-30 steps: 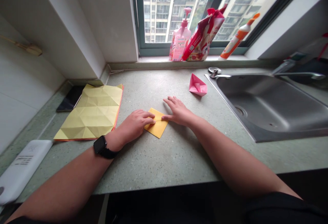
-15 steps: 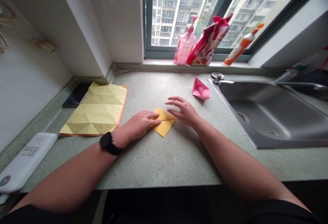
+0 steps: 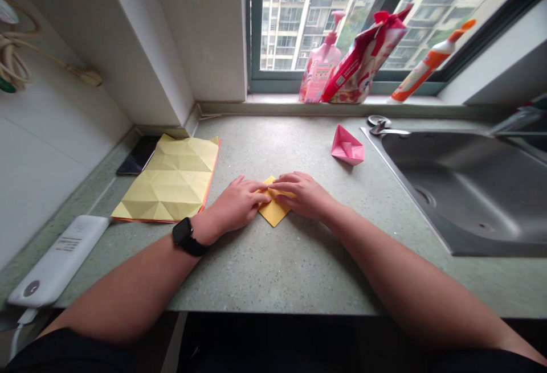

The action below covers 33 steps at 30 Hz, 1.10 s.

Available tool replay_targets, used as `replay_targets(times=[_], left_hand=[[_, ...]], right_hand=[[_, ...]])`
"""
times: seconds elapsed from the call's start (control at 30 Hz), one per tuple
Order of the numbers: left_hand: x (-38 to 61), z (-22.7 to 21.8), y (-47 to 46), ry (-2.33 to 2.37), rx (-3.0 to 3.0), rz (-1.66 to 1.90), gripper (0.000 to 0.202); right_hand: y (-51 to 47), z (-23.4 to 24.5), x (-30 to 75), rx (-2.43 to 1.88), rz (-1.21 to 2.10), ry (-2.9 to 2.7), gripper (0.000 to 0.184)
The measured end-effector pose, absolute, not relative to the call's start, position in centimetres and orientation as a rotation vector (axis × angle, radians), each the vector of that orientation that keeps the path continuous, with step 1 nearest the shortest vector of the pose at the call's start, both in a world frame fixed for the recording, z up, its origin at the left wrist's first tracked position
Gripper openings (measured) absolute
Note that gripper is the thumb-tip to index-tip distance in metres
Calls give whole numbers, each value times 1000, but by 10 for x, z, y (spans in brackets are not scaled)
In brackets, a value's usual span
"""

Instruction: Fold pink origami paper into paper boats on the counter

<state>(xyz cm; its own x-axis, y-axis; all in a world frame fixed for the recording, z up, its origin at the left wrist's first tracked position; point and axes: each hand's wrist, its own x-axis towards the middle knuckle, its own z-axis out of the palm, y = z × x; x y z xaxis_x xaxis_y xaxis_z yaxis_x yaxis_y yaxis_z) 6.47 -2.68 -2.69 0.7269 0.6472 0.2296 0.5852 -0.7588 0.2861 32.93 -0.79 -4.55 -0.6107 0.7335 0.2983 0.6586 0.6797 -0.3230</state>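
Note:
A square of folded orange-yellow paper [image 3: 274, 212] lies flat on the counter, turned with one corner toward me. My left hand [image 3: 240, 202], with a black watch at the wrist, is on its left side, fingers and thumb closed in on the paper. From the other side my right hand [image 3: 305, 195] has its fingers and thumb on the paper's upper right part. The two hands' fingertips come together over the upper middle, covering much of the fold there. Off to the right stands a folded pink paper piece [image 3: 347, 146], touched by neither hand.
Creased yellow paper sheets [image 3: 171, 176] lie at left, partly over a dark phone-like slab [image 3: 135, 156]. A white power bank [image 3: 60, 262] with a cable is nearer me. A steel sink [image 3: 461, 191] fills the right. A pump bottle [image 3: 318, 71] stands on the windowsill.
My right hand has come down from above the paper onto its right side, and its fingers have closed in. My left fingers have shifted on the paper. The view has swung slightly.

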Motion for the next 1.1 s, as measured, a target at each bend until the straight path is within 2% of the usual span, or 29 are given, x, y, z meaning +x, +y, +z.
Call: replay_targets(times=[0.43, 0.8, 0.93, 1.03, 1.1], left_hand=[[47, -20, -24, 1298, 2759, 426, 24], [33, -11, -17, 1499, 2785, 595, 26], [43, -7, -17, 1203, 2768, 701, 27], [49, -11, -20, 849, 2745, 571, 19], [51, -14, -21, 756, 2721, 501, 26]], right_hand=[[-7, -46, 326, -1154, 284, -2504, 20], [-6, -44, 327, -1118, 322, -2510, 20], [-5, -47, 329, -1079, 343, -2486, 20], [-4, -49, 332, -1053, 356, -2474, 23], [-3, -50, 334, -1038, 371, -2473, 26]])
